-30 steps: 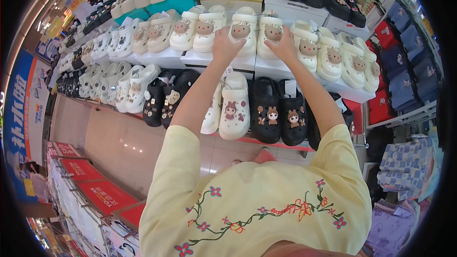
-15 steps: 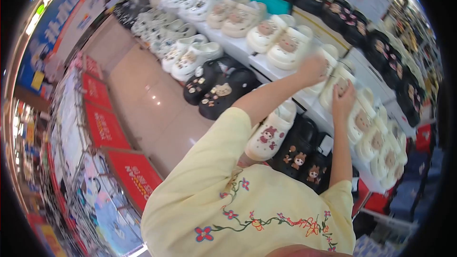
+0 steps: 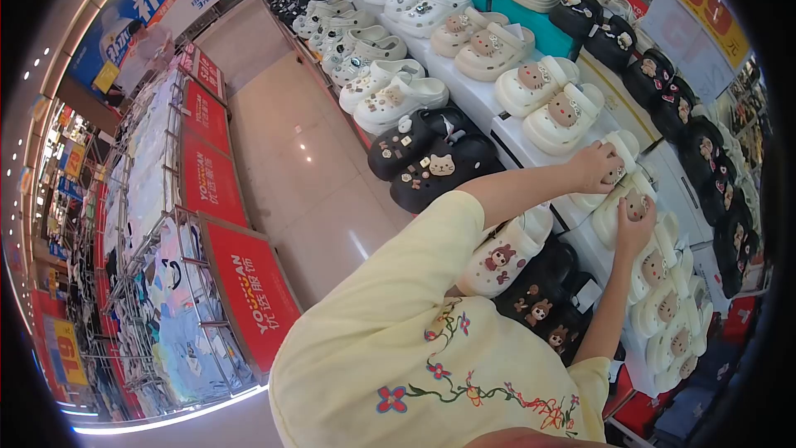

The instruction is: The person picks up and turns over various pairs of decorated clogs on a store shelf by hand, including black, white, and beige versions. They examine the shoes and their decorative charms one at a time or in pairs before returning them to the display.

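My left hand is closed over the front of a white clog on the display ledge, fingers curled at its charms. Beside it, my right hand grips the toe of the neighbouring white clog, which carries a round tan face charm. Both clogs rest among a row of similar ones, and their undersides are hidden. Just up the row sits another white clog with the same kind of charm. Below my forearms are a white clog with a doll print and black clogs with doll charms.
Black clogs and white clogs line the lower level. More black clogs stand on the upper tier. A price sign rises at the back right. Across the tiled aisle, red panels front a clothing rack.
The view has swung, so the shelves and my hands sit further right and lower. Both hands stay at the same neighbouring white clogs; the left is less blurred.
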`<move>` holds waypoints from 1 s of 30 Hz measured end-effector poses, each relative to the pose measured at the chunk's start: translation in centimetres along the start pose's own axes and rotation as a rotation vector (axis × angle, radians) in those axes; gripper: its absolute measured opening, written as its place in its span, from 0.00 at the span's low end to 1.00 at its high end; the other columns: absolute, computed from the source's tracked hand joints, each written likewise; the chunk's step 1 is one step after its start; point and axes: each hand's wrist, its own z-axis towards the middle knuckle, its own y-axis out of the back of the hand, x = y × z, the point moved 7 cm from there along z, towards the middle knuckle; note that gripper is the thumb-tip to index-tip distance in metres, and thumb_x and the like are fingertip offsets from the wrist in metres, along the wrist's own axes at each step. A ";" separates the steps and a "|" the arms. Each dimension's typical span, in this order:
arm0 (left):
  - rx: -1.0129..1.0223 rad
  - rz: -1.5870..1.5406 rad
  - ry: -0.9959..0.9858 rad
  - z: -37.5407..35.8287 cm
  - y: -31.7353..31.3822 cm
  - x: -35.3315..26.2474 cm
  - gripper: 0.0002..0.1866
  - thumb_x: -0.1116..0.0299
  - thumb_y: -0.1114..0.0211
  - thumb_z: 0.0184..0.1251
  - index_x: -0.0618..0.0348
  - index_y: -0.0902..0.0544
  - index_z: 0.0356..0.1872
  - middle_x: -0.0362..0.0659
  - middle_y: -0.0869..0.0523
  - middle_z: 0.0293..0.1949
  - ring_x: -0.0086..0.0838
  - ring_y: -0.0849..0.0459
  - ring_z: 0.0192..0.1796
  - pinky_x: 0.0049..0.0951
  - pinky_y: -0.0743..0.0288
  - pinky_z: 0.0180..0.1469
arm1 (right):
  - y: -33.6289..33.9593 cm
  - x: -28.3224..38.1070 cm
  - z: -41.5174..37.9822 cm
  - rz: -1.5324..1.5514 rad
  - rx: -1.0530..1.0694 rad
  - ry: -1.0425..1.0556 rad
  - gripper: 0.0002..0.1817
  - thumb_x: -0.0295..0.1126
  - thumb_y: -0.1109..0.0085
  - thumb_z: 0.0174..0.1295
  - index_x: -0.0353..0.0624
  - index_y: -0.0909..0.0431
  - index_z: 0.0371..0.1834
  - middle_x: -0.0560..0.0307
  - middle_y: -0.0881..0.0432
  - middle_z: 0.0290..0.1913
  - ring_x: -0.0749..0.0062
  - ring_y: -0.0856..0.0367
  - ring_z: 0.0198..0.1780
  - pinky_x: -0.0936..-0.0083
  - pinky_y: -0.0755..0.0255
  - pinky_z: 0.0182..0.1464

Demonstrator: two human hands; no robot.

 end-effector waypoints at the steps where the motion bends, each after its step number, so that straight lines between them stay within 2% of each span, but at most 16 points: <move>1: -0.023 0.010 -0.020 -0.3 -0.2 0.1 0.27 0.55 0.31 0.43 0.46 0.24 0.48 0.49 0.27 0.48 0.45 0.28 0.48 0.41 0.29 0.51 | 0.0 0.0 -0.2 -0.007 0.003 0.003 0.32 0.45 0.34 0.51 0.39 0.30 0.56 0.47 0.27 0.53 0.54 0.28 0.55 0.64 0.34 0.56; 2: -0.047 0.019 -0.041 -0.4 -0.3 0.2 0.27 0.55 0.31 0.43 0.45 0.24 0.49 0.49 0.27 0.48 0.45 0.28 0.49 0.41 0.29 0.52 | 0.0 -0.1 -0.3 -0.015 0.006 0.007 0.32 0.45 0.34 0.51 0.39 0.31 0.56 0.46 0.28 0.54 0.54 0.29 0.55 0.64 0.34 0.56; 6: 0.054 0.073 -0.129 -1.6 0.0 -0.5 0.42 0.49 0.28 0.37 0.45 0.30 0.60 0.56 0.31 0.55 0.52 0.32 0.58 0.44 0.35 0.59 | -0.6 -0.5 -0.7 0.061 0.001 0.053 0.35 0.44 0.34 0.50 0.35 0.34 0.57 0.40 0.29 0.54 0.49 0.31 0.56 0.62 0.37 0.58; 8: 0.159 0.096 -0.140 -2.2 1.6 -1.7 0.49 0.46 0.27 0.33 0.47 0.34 0.64 0.60 0.34 0.60 0.55 0.36 0.62 0.45 0.39 0.62 | -0.8 0.4 -1.2 -0.048 -0.004 0.163 0.37 0.44 0.33 0.49 0.33 0.36 0.58 0.38 0.30 0.54 0.46 0.32 0.56 0.60 0.38 0.59; 10: 0.179 0.017 -0.229 -2.1 0.3 -0.8 0.56 0.45 0.24 0.28 0.49 0.39 0.67 0.62 0.39 0.63 0.57 0.40 0.65 0.47 0.43 0.64 | -0.6 0.5 -1.7 -0.095 -0.030 0.234 0.40 0.44 0.32 0.47 0.32 0.37 0.59 0.37 0.30 0.54 0.44 0.33 0.56 0.58 0.39 0.60; 12: 0.193 -0.012 -0.318 -2.0 0.5 -0.9 0.57 0.46 0.23 0.26 0.49 0.39 0.67 0.64 0.41 0.64 0.58 0.40 0.64 0.48 0.44 0.65 | -0.7 0.3 -1.8 -0.086 -0.058 0.268 0.40 0.43 0.32 0.45 0.33 0.38 0.59 0.37 0.30 0.54 0.44 0.33 0.56 0.58 0.39 0.60; 14: 0.271 -0.033 -0.235 -2.0 0.7 -0.9 0.60 0.52 0.21 0.22 0.46 0.41 0.68 0.64 0.44 0.65 0.57 0.41 0.65 0.47 0.43 0.66 | -0.2 0.3 -1.6 -0.038 -0.041 0.159 0.37 0.42 0.33 0.45 0.35 0.36 0.56 0.40 0.29 0.51 0.47 0.31 0.55 0.60 0.36 0.57; 18: 0.319 -0.053 -0.209 -2.4 1.3 -1.2 0.57 0.60 0.22 0.25 0.38 0.41 0.67 0.59 0.49 0.68 0.57 0.43 0.66 0.45 0.40 0.66 | 0.0 -0.3 -1.8 -0.055 -0.089 0.032 0.35 0.42 0.34 0.45 0.41 0.35 0.56 0.43 0.28 0.48 0.49 0.28 0.49 0.59 0.32 0.50; 22: 0.354 0.009 -0.175 -2.4 1.1 -1.3 0.54 0.61 0.23 0.28 0.35 0.40 0.66 0.54 0.52 0.69 0.55 0.44 0.66 0.44 0.36 0.64 | 0.1 -0.5 -1.8 -0.030 -0.043 -0.070 0.34 0.44 0.34 0.45 0.44 0.35 0.55 0.46 0.27 0.47 0.51 0.27 0.48 0.59 0.32 0.48; 25: 0.374 0.031 -0.170 -2.4 1.6 -1.8 0.51 0.61 0.24 0.29 0.36 0.38 0.65 0.54 0.51 0.68 0.54 0.43 0.66 0.44 0.36 0.64 | 0.3 -0.4 -2.0 -0.068 -0.035 -0.088 0.35 0.45 0.32 0.44 0.45 0.35 0.55 0.48 0.28 0.48 0.54 0.24 0.46 0.62 0.29 0.47; 30: 0.359 -0.001 -0.198 -2.8 1.9 -1.9 0.49 0.61 0.25 0.29 0.37 0.36 0.63 0.55 0.48 0.67 0.54 0.41 0.65 0.44 0.36 0.63 | 0.6 0.1 -2.9 -0.043 -0.028 -0.111 0.35 0.45 0.32 0.42 0.47 0.34 0.54 0.47 0.27 0.47 0.52 0.25 0.47 0.60 0.30 0.46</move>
